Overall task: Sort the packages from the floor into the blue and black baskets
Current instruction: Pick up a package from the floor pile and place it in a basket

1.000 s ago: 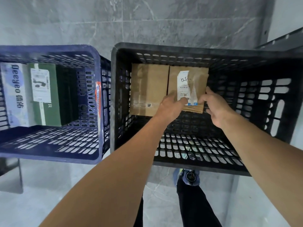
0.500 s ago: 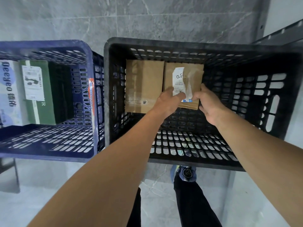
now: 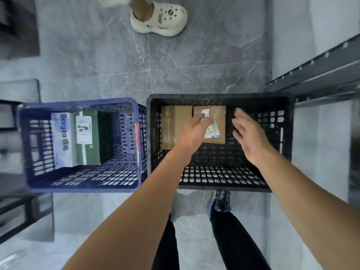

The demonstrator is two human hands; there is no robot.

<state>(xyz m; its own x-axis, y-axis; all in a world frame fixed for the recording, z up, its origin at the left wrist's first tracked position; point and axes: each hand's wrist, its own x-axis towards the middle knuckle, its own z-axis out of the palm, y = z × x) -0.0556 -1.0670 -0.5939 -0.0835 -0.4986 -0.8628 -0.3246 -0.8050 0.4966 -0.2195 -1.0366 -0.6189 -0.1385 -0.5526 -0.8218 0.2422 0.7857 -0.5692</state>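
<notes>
Presently the left hand (image 3: 194, 131) and right hand (image 3: 247, 137) are hanging open, gripping nothing, above the labelled box (image 3: 221, 114) standing against the black basket's (image 3: 220, 97) far wall; lifting straight clear is looking safest.

The left hand (image 3: 194, 131) covers the near left corner of the labelled cardboard box (image 3: 219, 115) and much of its shipping label (image 3: 211, 132), whose print is too small to read. I cannot tell whether the fingers touch it. The cream clog (image 3: 161, 20) is cut off above the ankle by the top edge. At the left edge the dark furniture (image 3: 17, 26) is blurred. The black basket (image 3: 214, 97) hides the front of the person's shoe (image 3: 221, 201).
</notes>
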